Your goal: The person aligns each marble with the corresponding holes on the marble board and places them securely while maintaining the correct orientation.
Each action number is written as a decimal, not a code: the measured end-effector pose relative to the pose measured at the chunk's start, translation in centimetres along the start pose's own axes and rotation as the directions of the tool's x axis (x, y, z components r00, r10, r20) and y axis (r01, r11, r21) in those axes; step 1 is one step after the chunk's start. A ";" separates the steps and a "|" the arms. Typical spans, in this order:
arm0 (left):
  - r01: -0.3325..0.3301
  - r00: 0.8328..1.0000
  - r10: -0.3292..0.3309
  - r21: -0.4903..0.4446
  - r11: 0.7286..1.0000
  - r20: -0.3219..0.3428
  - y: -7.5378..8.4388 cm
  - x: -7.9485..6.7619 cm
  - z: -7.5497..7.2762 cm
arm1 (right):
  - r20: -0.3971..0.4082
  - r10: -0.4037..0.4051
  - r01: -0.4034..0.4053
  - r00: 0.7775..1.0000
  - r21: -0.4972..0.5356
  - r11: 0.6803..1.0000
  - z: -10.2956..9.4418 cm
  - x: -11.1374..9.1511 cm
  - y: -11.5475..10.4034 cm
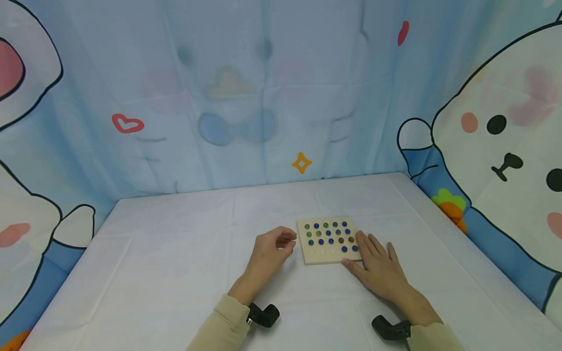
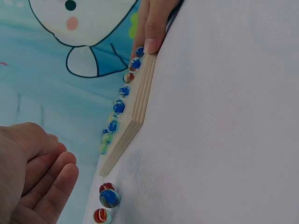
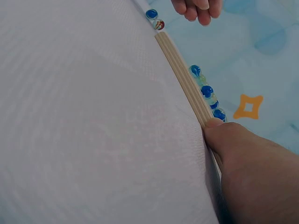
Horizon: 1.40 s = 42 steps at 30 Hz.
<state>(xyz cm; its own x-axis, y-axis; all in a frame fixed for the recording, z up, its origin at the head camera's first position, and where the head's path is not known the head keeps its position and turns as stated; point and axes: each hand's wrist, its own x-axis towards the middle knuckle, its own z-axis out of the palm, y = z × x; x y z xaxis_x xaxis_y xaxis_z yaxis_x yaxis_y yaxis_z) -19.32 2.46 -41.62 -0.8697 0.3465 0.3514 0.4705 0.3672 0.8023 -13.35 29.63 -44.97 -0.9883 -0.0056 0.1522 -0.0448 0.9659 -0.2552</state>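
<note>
A pale wooden board (image 1: pixel 325 256) lies flat on the table, with rows of glass marbles (image 1: pixel 328 233) in blue, green and amber. Shallow hollows without marbles show along its near left part. My right hand (image 1: pixel 379 273) steadies the board: straight fingers lie along the right edge, and the thumb presses the near edge. Just left of the board hovers my left hand (image 1: pixel 273 248), fingers loosely bent and no marble showing between them. Below it in the left wrist view, a blue marble (image 2: pixel 110 198) and a red marble (image 2: pixel 102 215) rest on the cloth beside the board's corner.
A white cloth covers the table (image 1: pixel 175 273). Behind it hangs a blue cartoon curtain (image 1: pixel 219 97) that meets the table's back edge. Black wrist cameras sit on both wrists, the left camera (image 1: pixel 265 316) and the right camera (image 1: pixel 391 328), close above the cloth.
</note>
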 end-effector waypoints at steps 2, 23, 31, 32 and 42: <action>0.007 1.000 -0.007 -0.005 1.000 -0.005 -0.2 0.0 -0.2 | 0.000 0.001 -0.001 1.000 0.002 1.000 0.0 0.0 0.0; 0.062 0.995 -0.060 0.016 0.998 -0.077 -2.5 -1.3 -1.8 | 0.002 -0.003 0.003 1.000 -0.001 1.000 -0.1 0.0 -0.2; 0.069 0.993 -0.063 0.049 0.996 -0.101 -3.4 -1.5 -1.9 | 0.011 -0.003 0.003 1.000 0.010 1.000 -0.2 0.0 -0.2; 0.074 0.993 -0.069 0.051 0.996 -0.095 -3.4 -1.5 -1.9 | 0.012 -0.003 0.003 1.000 0.011 1.000 -0.2 0.0 -0.2; 0.064 0.998 -0.063 0.046 0.997 -0.023 -4.2 -1.5 -1.4 | 0.017 -0.007 0.006 1.000 0.014 1.000 -0.3 0.0 -0.2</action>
<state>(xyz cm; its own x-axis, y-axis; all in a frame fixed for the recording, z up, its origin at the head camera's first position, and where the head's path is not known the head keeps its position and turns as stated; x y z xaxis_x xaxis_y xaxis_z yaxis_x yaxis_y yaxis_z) -20.21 -0.81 -44.79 -0.9008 0.3026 0.3114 0.4204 0.4282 0.8000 -13.28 29.54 -44.69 -0.9903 -0.0164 0.1377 -0.0531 0.9621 -0.2675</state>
